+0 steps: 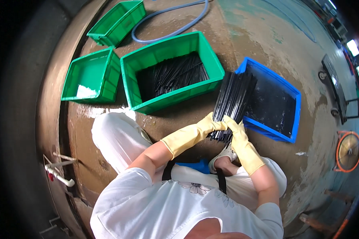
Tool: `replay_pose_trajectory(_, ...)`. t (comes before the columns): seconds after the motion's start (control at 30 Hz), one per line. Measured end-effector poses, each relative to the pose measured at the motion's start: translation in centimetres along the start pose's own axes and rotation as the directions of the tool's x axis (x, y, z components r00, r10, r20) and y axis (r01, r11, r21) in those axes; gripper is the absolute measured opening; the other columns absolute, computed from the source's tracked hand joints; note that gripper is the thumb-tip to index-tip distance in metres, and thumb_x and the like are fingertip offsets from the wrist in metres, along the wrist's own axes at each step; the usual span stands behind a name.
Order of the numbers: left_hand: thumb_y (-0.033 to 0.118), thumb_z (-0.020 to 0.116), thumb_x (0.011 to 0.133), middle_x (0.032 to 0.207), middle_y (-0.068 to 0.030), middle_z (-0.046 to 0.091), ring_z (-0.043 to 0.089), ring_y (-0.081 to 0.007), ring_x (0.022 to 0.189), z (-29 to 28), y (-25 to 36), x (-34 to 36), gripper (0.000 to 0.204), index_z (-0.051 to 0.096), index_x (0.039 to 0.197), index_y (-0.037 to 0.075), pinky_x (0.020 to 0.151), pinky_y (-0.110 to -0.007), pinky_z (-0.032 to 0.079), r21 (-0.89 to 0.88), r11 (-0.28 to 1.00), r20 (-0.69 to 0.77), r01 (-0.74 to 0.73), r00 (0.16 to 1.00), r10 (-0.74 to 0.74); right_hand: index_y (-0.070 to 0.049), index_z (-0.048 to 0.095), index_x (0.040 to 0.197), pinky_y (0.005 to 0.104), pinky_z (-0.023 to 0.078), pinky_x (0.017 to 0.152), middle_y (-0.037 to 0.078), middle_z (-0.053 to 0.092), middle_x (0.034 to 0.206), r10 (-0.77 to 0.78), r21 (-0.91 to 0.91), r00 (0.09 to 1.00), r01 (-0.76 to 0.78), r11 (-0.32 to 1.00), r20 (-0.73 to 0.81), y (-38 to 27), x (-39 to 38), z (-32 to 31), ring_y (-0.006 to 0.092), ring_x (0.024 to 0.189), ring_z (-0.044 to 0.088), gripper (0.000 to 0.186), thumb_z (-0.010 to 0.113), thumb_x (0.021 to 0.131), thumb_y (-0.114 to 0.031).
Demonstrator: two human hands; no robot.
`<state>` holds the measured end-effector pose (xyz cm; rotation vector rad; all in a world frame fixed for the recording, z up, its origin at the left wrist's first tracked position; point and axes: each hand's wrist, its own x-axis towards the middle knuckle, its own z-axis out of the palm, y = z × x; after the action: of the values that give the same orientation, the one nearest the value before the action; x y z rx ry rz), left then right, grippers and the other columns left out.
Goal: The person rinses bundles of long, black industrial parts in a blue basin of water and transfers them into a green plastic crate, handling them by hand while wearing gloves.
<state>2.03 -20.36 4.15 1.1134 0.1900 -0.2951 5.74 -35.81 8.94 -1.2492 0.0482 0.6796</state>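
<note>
Both my hands wear long yellow rubber gloves. Between them they grip the near end of a thick bundle of long, thin black strips (236,93). My left hand (213,124) is closed round the bundle's left side, and my right hand (236,126) is closed on its right side, close beside the left. The bundle slants away from me, its far part lying over the left side of a blue bin (298,115) that holds dark liquid. To the left, a large green crate (147,106) has many more black strips in it. The fingers' undersides are hidden.
A smaller green crate (70,81) with water stands at the left, and another green crate (117,24) behind it. A blue-grey hose (187,27) curls on the wet floor. White pipes (60,173) stick out at the left; a cart (334,85) and an orange-rimmed fan (339,163) stand right.
</note>
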Motion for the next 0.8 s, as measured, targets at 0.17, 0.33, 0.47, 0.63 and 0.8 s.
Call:
replay_pose_trajectory(0.17, 0.010, 0.076, 0.085, 0.100, -0.0045, 0.071, 0.067, -0.0155, 0.088, -2.8, 2.9, -2.9, 0.034, 0.066, 0.117, 0.005, 0.080, -0.032, 0.055, -0.207, 0.964, -0.207, -0.169, 0.970, 0.126, -0.002, 0.053, 0.137, 0.0390, 0.056, 0.092, 0.012, 0.067, 0.120, 0.072, -0.069, 0.981, -0.060, 0.996, 0.180, -1.7, 4.5, 4.6, 0.0229, 0.107, 0.067, 0.060, 0.078, 0.085, -0.016)
replay_pose_trajectory(0.33, 0.014, 0.073, 0.088, 0.105, -0.0084, 0.073, 0.070, -0.0210, 0.094, -7.6, 8.6, -6.2, 0.041, 0.063, 0.127, 0.004, 0.087, -0.034, 0.056, -0.300, 0.949, -0.430, -0.092, 0.901, -0.049, 0.002, 0.063, 0.130, 0.0404, 0.052, 0.102, 0.021, 0.067, 0.124, 0.305, -0.190, 0.929, -0.267, 0.945, 0.209, -0.5, 10.2, 11.8, 0.0282, 0.114, 0.067, 0.049, 0.068, 0.093, -0.028)
replay_pose_trajectory(0.47, 0.017, 0.079, 0.084, 0.117, -0.0136, 0.070, 0.068, -0.0262, 0.100, -14.5, 10.8, -6.5, 0.055, 0.058, 0.130, -0.003, 0.093, -0.038, 0.054, -0.181, 0.961, -0.737, -0.211, 0.676, 0.009, -0.003, 0.023, 0.160, 0.0420, 0.032, 0.119, 0.025, 0.042, 0.154, 0.171, -0.492, 0.973, -0.074, 0.868, 0.155, -0.1, 13.6, 18.0, 0.0352, 0.143, 0.041, 0.100, 0.073, 0.088, -0.052)
replay_pose_trajectory(0.63, 0.034, 0.073, 0.091, 0.119, -0.0188, 0.070, 0.068, -0.0330, 0.105, -25.2, 4.3, -7.1, 0.053, 0.059, 0.129, 0.000, 0.094, -0.041, 0.051, 0.570, 0.775, -0.821, 0.272, 0.159, 0.548, -0.008, 0.070, 0.124, 0.0420, 0.032, 0.116, 0.015, 0.072, 0.119, 0.042, -0.960, 0.969, 0.248, -0.129, 0.244, 1.2, 19.9, 15.5, 0.0268, 0.116, 0.066, 0.063, 0.051, 0.096, -0.061)
replay_pose_trajectory(0.8, 0.058, 0.046, 0.099, 0.096, -0.0169, 0.074, 0.071, -0.0378, 0.090, -20.5, 5.1, -6.9, 0.056, 0.076, 0.089, 0.011, 0.081, -0.048, 0.054, 0.622, 0.158, -0.759, 0.767, 0.543, 0.359, -0.010, 0.076, 0.077, 0.0429, 0.043, 0.104, 0.008, 0.075, 0.086, -0.213, -0.870, 0.852, 0.428, -0.245, 0.479, 4.7, 20.0, 10.7, 0.0262, 0.094, 0.069, 0.059, 0.049, 0.096, -0.058)
